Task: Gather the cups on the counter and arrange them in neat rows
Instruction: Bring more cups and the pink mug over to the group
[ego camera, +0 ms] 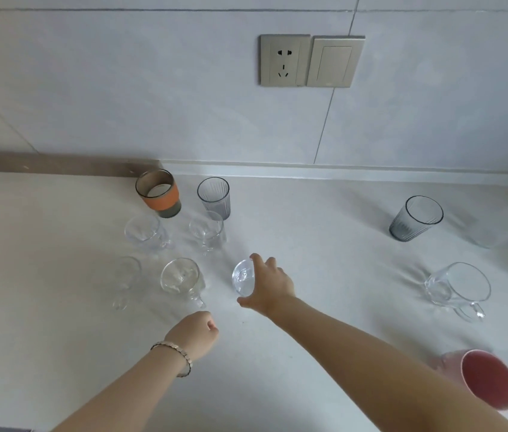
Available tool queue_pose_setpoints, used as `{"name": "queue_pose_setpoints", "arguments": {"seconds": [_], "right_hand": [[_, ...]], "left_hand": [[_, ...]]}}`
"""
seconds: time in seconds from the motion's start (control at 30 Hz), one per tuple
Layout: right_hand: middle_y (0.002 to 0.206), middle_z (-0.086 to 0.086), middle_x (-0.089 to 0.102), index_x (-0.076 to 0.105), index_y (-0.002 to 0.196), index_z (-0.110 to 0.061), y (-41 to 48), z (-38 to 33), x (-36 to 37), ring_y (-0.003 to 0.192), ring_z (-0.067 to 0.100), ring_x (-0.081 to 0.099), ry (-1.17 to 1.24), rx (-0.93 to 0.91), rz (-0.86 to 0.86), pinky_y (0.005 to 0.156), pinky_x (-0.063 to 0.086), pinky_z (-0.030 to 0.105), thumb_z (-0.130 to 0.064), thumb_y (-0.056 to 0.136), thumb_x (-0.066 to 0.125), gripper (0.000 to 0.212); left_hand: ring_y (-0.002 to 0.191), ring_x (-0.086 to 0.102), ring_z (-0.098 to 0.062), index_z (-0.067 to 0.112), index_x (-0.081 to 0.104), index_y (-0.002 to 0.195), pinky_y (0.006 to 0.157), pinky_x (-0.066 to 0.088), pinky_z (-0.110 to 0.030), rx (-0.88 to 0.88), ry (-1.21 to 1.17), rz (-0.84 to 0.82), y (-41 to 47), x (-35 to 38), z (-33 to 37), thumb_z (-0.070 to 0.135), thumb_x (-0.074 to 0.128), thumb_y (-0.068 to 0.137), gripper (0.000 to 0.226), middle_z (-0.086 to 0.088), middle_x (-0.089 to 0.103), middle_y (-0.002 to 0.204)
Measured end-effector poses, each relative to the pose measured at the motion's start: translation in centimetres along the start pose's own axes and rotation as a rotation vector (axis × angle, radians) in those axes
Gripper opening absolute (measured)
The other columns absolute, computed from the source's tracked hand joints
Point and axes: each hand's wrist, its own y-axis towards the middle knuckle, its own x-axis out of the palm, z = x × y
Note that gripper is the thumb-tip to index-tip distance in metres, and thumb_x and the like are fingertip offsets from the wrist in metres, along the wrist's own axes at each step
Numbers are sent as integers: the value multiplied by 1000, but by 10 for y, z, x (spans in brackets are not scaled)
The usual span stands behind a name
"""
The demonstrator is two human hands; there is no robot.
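On the pale stone counter [324,244], the right hand [270,283] wraps its fingers around a small clear glass cup [243,277], tilted and sitting at the right end of the front row beside a clear handled glass mug [181,277]. The left hand [198,333], wearing a thin metal bracelet [173,353], rests curled into a loose fist holding nothing. Behind stand a smoky glass with an orange band [159,196] and a grey ribbed tumbler [214,196]; another grey ribbed tumbler [416,218] and a pink cup [485,381] sit well apart to the right.
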Motion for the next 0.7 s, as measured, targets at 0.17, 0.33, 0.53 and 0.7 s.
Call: {"name": "queue_pose_setpoints", "arguments": {"seconds": [0.17, 0.33, 0.53, 0.7], "right_hand": [[132, 8, 43, 19, 144, -24, 3, 1, 5, 118, 27, 52, -39, -11, -5, 91, 47, 36, -46, 74, 73, 91], [138, 9, 41, 4, 151, -22, -17, 34, -5, 125, 26, 47, -35, 6, -125, 101, 44, 37, -45, 78, 70, 102], [139, 6, 45, 38, 140, -19, -53, 136, -67, 130, 24, 42, -105, 172, 37, 107, 34, 34, -31, 91, 54, 53], [147, 10, 31, 34, 143, -22, -70, 224, -130, 135, 29, 31, -205, 443, 257, 109, 29, 37, -34, 85, 60, 64]], "left_hand": [[82, 53, -16, 25, 46, 70, 72, 41, -24, 50, 16, -16, 4, -5, 7, 18, 41, 87, 20, 6, 53, 84], [83, 52, -16, 29, 41, 63, 72, 41, -24, 110, 81, -61, 10, 2, 25, 16, 40, 87, 28, 8, 49, 77], [83, 53, -15, 28, 40, 62, 73, 40, -23, 228, 167, -116, 15, 29, 77, 17, 39, 88, 28, 6, 54, 84], [76, 53, -16, 28, 41, 62, 70, 39, -24, 306, 194, -118, 18, 46, 122, 17, 40, 88, 29, 12, 49, 70]]}}
